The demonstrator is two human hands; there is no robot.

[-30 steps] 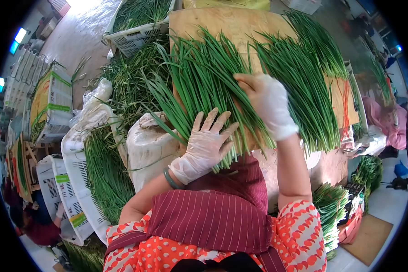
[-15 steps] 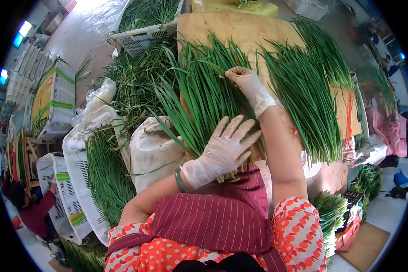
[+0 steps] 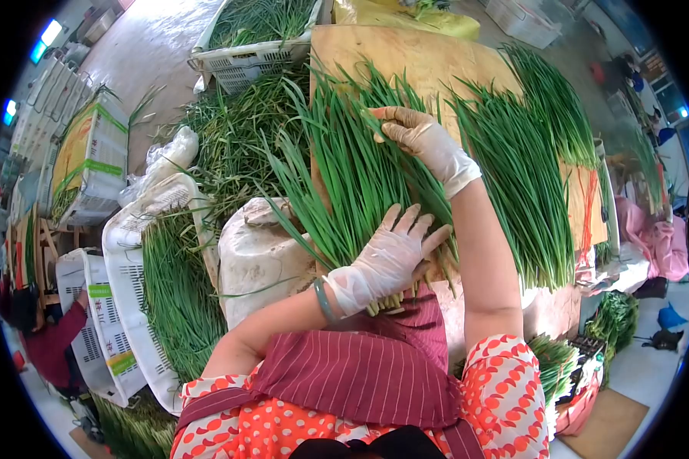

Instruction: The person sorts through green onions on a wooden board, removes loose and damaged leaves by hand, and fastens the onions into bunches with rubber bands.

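A loose spread of garlic chives [image 3: 352,180] lies on the wooden board, tips pointing away from me and cut ends near my apron. My left hand [image 3: 390,256], in a pale thin glove, rests flat across the lower stalks with fingers spread. Above the leafy part, my gloved right hand [image 3: 417,138] has thumb and forefinger pinched on a chive leaf [image 3: 366,113]. To its right lie a second pile of chives [image 3: 505,168] and, farther out, another bunch [image 3: 551,103].
The wooden board [image 3: 406,46] carries the piles; red ties [image 3: 589,203] hang at its right edge. Left are a heap of loose leaves [image 3: 241,138], a white sack [image 3: 260,252] and white crates [image 3: 153,222]. A co-worker's sleeve [image 3: 57,344] shows at far left.
My right hand has shifted slightly right and turned, still pinching at the leaves. My left hand stays spread on the stalks. The whole view has swung a little.
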